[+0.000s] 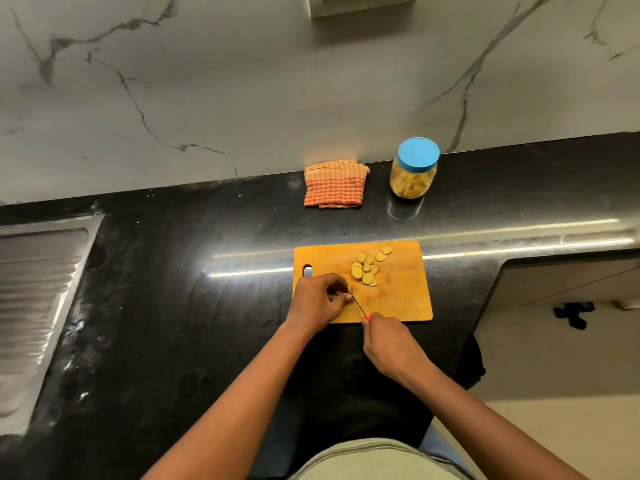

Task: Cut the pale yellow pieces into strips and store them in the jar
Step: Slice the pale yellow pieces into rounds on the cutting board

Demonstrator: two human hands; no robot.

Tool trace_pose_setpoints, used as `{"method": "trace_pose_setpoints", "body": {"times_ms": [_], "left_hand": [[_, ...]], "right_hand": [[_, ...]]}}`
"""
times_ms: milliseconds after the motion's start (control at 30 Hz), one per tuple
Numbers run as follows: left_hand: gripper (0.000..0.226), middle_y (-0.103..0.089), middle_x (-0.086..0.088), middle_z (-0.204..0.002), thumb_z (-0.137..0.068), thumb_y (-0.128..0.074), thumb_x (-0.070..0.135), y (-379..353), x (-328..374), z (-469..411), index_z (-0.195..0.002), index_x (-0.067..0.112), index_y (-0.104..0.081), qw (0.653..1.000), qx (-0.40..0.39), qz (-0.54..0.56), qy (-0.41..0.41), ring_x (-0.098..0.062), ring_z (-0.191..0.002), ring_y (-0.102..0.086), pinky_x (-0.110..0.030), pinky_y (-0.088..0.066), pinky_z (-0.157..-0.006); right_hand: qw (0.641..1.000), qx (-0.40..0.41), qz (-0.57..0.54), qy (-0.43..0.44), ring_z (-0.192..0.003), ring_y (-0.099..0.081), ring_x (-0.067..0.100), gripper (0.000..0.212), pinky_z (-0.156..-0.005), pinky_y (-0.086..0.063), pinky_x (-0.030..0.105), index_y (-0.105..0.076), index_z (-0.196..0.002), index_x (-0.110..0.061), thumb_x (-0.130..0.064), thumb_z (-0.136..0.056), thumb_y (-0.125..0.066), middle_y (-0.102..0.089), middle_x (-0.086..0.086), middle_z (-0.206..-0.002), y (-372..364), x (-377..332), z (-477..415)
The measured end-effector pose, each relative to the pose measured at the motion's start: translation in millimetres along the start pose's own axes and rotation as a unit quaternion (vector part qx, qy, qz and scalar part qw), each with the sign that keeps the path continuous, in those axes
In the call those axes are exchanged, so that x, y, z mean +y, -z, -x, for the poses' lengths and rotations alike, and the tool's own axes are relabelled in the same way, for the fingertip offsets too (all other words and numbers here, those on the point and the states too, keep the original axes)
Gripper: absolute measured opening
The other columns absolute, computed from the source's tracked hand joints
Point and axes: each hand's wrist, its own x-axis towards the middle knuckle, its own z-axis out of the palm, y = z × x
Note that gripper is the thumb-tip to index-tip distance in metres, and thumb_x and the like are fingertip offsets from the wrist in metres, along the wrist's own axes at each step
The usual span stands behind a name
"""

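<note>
Several pale yellow slices [367, 267] lie in a loose heap on the wooden cutting board [401, 292]. My left hand [320, 299] sits on the board's near left part with its fingers curled down over something small that I cannot make out. My right hand [384, 336] grips the orange handle of a small knife [358, 304], whose thin blade points up-left and meets my left fingertips. The clear jar [414, 174] with a blue lid stands closed at the back, holding more yellow pieces.
A folded orange checked cloth [335, 183] lies left of the jar near the marble wall. A steel sink drainboard [38, 289] fills the left side. The black counter [173, 306] drops off at the right to a floor with a dark object [573, 315].
</note>
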Motion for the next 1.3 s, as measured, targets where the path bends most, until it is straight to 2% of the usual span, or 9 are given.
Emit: {"method": "trace_pose_setpoints", "body": {"times_ms": [200, 367, 567, 733, 900, 1167, 1300], "left_hand": [[0.018, -0.07, 0.005, -0.083, -0.081, -0.074, 0.014, -3, 2, 3, -0.098, 0.011, -0.073, 1.0, 0.022, 0.003, -0.007, -0.004, -0.071, -0.066, -0.017, -0.057, -0.07], [0.02, -0.066, 0.008, -0.079, -0.079, -0.073, 0.013, -7, 3, 2, -0.099, 0.012, -0.073, 0.999, 0.051, 0.003, 0.007, -0.004, -0.069, -0.064, -0.02, -0.057, -0.07], [0.02, -0.073, 0.001, -0.089, -0.08, -0.072, 0.015, -9, 6, 0, -0.1, 0.013, -0.074, 0.997, 0.076, -0.008, -0.001, -0.004, -0.073, -0.064, -0.018, -0.056, -0.073], [0.023, -0.074, 0.001, -0.095, -0.083, -0.071, 0.018, 0, 1, -11, -0.106, 0.015, -0.074, 0.995, 0.099, -0.031, 0.013, -0.009, -0.079, -0.066, -0.029, -0.057, -0.079], [0.027, -0.072, 0.005, -0.111, -0.089, -0.068, 0.025, 5, 1, -26, -0.116, 0.02, -0.072, 0.998, 0.036, -0.038, 0.03, -0.002, -0.088, -0.062, -0.017, -0.05, -0.082], [0.025, -0.071, 0.005, -0.111, -0.088, -0.069, 0.03, 9, -8, -33, -0.112, 0.023, -0.074, 0.995, 0.017, -0.101, 0.01, -0.01, -0.094, -0.063, -0.028, -0.054, -0.082], [0.03, -0.07, 0.007, -0.112, -0.086, -0.071, 0.033, 16, -12, -31, -0.114, 0.024, -0.072, 0.995, 0.03, -0.096, 0.01, -0.008, -0.093, -0.063, -0.024, -0.053, -0.08]], "right_hand": [[1.0, 0.009, 0.012, 0.009, -0.072, -0.059, 0.015, 0.034, -0.059, -0.042, 0.029, -0.056, -0.099, -0.016, -0.038, -0.104, -0.03, -0.061, 0.002, -0.086, -2, 5, 9], [0.998, 0.048, 0.033, 0.028, -0.066, -0.055, 0.017, 0.035, -0.058, -0.041, 0.031, -0.054, -0.094, -0.016, -0.038, -0.104, -0.029, -0.058, 0.001, -0.079, 17, 15, 18], [0.996, 0.035, 0.076, 0.031, -0.077, -0.059, 0.023, 0.037, -0.064, -0.048, 0.035, -0.054, -0.099, -0.013, -0.038, -0.104, -0.027, -0.062, 0.007, -0.089, 36, 15, -1], [0.996, 0.025, 0.083, 0.037, -0.075, -0.06, 0.021, 0.036, -0.068, -0.053, 0.039, -0.054, -0.098, -0.016, -0.04, -0.104, -0.027, -0.06, 0.003, -0.084, 35, 19, 1], [0.996, 0.029, 0.079, 0.034, -0.075, -0.059, 0.022, 0.036, -0.067, -0.052, 0.038, -0.053, -0.099, -0.015, -0.04, -0.104, -0.028, -0.059, 0.004, -0.085, 36, 19, 1], [0.996, 0.045, 0.056, 0.046, -0.068, -0.058, 0.019, 0.034, -0.063, -0.05, 0.037, -0.052, -0.093, -0.019, -0.041, -0.103, -0.029, -0.059, 0.001, -0.078, 30, 28, 12], [0.996, 0.014, 0.057, 0.065, -0.071, -0.06, 0.017, 0.035, -0.068, -0.053, 0.039, -0.054, -0.095, -0.021, -0.045, -0.103, -0.029, -0.063, 0.0, -0.082, 25, 31, 18]]}}
